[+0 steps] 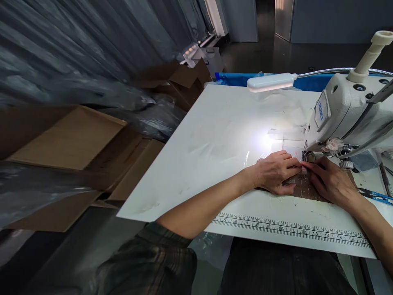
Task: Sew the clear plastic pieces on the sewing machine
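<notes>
My left hand rests on the sewing table with its fingers bent and closed at the edge of a small clear plastic piece with pinkish marks. From the other side my right hand meets it, index finger and thumb closed at the same piece, just in front of the presser foot. The fingertips nearly touch and partly cover the material there. Under both hands lies a brown flat sheet. Above them stands the white head of a sewing machine; the needle itself is too small to make out.
A lamp lights the white tabletop. Blue-handled thread snips lie beside my right wrist. A printed ruler runs along the front edge. Open cardboard boxes and plastic bags crowd the left side.
</notes>
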A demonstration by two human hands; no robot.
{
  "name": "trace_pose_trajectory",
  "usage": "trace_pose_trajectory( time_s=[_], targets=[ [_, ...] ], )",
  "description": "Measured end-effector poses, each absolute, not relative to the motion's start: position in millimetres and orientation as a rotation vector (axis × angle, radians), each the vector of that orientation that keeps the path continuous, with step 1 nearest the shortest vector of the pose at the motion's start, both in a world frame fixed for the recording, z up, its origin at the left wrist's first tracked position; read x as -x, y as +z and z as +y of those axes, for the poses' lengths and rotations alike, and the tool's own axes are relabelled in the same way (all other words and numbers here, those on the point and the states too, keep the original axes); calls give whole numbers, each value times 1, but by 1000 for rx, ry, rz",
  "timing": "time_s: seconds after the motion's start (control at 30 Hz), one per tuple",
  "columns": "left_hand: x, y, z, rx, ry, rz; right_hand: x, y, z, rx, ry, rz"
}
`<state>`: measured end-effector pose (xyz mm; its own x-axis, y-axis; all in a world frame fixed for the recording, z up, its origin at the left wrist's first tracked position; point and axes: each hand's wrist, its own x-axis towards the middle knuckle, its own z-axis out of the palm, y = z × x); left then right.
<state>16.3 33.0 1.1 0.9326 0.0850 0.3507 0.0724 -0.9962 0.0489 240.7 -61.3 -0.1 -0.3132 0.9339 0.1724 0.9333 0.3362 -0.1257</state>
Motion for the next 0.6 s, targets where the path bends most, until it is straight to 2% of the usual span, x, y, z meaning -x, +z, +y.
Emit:
trace_pose_trajectory(
  time_s=[0.23,0.6],
  targets=[
    [-17,1,34,-3078,510,200,-247,0,-66,1549,20,-2366],
    [-20,5,36,-3082,477,291,-236,-2,-67,1599,20,-2351]
  ],
)
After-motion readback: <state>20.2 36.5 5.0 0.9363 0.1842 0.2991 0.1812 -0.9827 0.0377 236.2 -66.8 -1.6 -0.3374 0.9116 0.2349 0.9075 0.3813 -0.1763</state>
